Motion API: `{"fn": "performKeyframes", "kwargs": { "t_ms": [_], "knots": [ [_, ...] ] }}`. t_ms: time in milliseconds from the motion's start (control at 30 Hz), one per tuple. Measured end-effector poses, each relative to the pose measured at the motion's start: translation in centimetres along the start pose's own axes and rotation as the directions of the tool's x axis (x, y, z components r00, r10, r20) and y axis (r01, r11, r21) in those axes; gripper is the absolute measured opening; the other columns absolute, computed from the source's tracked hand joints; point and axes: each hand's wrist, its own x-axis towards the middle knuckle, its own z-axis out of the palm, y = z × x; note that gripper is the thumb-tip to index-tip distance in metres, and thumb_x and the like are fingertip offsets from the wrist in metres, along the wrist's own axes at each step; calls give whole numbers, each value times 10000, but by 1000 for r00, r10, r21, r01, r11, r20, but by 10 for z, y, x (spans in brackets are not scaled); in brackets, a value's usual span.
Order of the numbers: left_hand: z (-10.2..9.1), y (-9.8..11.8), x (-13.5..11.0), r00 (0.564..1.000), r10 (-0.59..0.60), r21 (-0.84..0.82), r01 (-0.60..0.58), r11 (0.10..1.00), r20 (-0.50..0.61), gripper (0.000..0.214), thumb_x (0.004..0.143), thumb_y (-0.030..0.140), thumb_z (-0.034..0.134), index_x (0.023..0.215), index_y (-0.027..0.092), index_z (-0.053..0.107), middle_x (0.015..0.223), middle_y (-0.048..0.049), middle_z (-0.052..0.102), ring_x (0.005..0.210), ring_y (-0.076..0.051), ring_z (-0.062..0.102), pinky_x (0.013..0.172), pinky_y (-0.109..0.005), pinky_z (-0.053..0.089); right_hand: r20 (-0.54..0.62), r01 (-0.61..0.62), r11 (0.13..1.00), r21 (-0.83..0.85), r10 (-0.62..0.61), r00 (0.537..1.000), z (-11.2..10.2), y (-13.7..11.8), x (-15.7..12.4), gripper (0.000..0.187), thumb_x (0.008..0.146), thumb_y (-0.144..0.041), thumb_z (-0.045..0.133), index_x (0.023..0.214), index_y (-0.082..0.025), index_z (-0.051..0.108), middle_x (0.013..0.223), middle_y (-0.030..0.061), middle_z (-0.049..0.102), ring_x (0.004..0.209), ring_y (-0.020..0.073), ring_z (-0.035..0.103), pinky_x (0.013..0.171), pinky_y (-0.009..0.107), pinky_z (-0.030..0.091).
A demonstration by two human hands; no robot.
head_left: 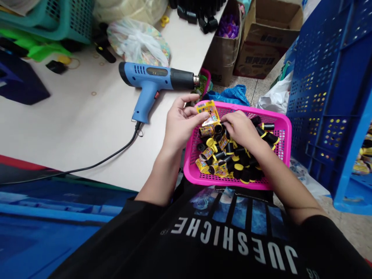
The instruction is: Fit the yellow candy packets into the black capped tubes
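Note:
A pink plastic basket rests on my lap at the table's edge, filled with several small black tubes with yellow caps, some wrapped in yellow printed labels. My left hand pinches a flat yellow label sleeve above the basket's near left corner. My right hand reaches down into the pile, fingers curled around one black tube; the fingertips are partly hidden.
A blue heat gun lies on the white table, its cord trailing left. A tied plastic bag, a teal basket, cardboard boxes and a tall blue crate stand around.

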Motion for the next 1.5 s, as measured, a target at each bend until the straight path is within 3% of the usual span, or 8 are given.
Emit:
{"fn": "performKeyframes", "kwargs": {
  "t_ms": [233, 400, 500, 600, 800, 1000, 1333, 1500],
  "knots": [
    [16, 11, -10, 996, -85, -125, 86, 988, 17, 264, 731, 382, 850, 892, 193, 758, 720, 3, 731, 588, -117, 662, 583, -234, 566, 286, 135, 946, -295, -47, 957, 8, 2, 27, 441, 954, -62, 368, 1315, -75, 620, 1294, 238, 672, 1211, 362, 558, 1020, 533, 412],
    [12, 12, -11, 991, -117, -121, 108, 987, -71, 316, 693, 466, 877, 764, 175, 773, 688, -9, 739, 582, -116, 639, 567, -225, 551, 28, 145, 988, 53, -147, 989, -9, 22, 0, 427, 889, -196, 599, 1312, -136, 609, 1264, 171, 644, 1183, 298, 586, 1008, 463, 491],
    [12, 9, -11, 991, -120, -131, 112, 985, -58, 326, 701, 481, 877, 783, 180, 782, 695, -11, 742, 585, -115, 640, 567, -220, 547, -149, 43, 908, 418, 22, 989, -7, 24, -30, 400, 881, -339, 673, 1256, -222, 596, 1260, 110, 634, 1112, 246, 639, 863, 387, 575],
    [17, 7, -13, 993, -114, -143, 110, 984, -16, 296, 729, 463, 863, 813, 188, 791, 716, -7, 747, 580, -109, 640, 564, -215, 544, -140, -92, 728, 680, 252, 958, 9, 4, -54, 326, 819, -400, 731, 1077, -238, 617, 1153, 76, 641, 999, 218, 664, 772, 343, 586],
    [23, 13, -19, 997, -81, -108, 82, 991, 7, 282, 745, 457, 846, 795, 186, 782, 694, -1, 732, 564, -108, 628, 563, -221, 543, 192, -203, -37, 979, 516, 835, 24, -41, -81, 231, 901, -473, 485, 909, -245, 517, 764, 1, 630, 503, 122, 478, 460, 249, 373],
    [28, 13, -23, 994, -92, -109, 99, 989, 64, 286, 761, 460, 839, 814, 186, 778, 694, -4, 725, 576, -111, 628, 580, -228, 549, -128, 8, 201, 980, 593, 795, 19, -43, -92, 368, 929, -567, 548, 760, -250, 472, 737, -22, 625, 389, 88, 426, 375, 250, 299],
    [30, 14, -26, 987, -114, -102, 126, 987, 113, 277, 738, 444, 852, 779, 183, 770, 682, -4, 719, 565, -105, 614, 562, -220, 532, -71, 7, 129, 992, 500, 863, 7, -29, -95, 381, 872, -425, 550, 1220, -276, 518, 847, -17, 746, 390, 97, 453, 388, 248, 309],
    [31, 12, -28, 978, -120, -99, 138, 986, 168, 284, 748, 454, 846, 781, 183, 765, 733, -25, 749, 621, -122, 646, 594, -232, 552, -87, -119, 331, 936, 545, 834, 8, -19, -98, 260, 824, -247, 525, 1069, -237, 612, 665, -58, 653, 445, 109, 484, 451, 256, 376]
  ]
}}
